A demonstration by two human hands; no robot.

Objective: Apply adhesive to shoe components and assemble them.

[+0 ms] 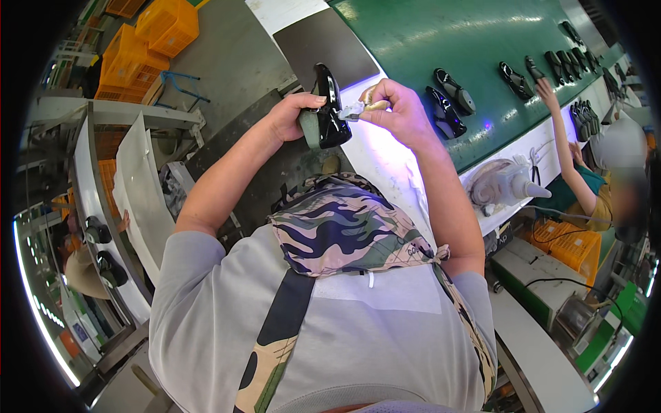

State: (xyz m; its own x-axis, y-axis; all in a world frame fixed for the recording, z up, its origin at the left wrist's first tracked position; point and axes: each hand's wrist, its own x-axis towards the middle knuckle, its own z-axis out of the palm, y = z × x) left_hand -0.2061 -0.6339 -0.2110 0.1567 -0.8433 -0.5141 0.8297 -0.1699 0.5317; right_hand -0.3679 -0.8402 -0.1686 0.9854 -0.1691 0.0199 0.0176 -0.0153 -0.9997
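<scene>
A glossy black shoe [332, 103] with a grey-green sole is held up in front of me by my left hand [289, 115], thumb on the sole side. My right hand [399, 113] pinches a small crumpled whitish cloth [352, 111] against the shoe's shiny upper. Yellowish-tan coverings show on the fingertips of that hand. Both hands are over the near edge of a white work ledge [392, 175]. Just right of my right hand, a pair of black shoes [446, 113] lies on a green conveyor belt [413, 41].
A dark flat mat [323, 48] lies beyond my hands. White squeeze bottle [516, 184] and a round container stand on the ledge at right. More black shoes [568, 65] line the belt, where a co-worker's hand [545, 93] reaches in. Orange crates [134, 62] are stacked at far left.
</scene>
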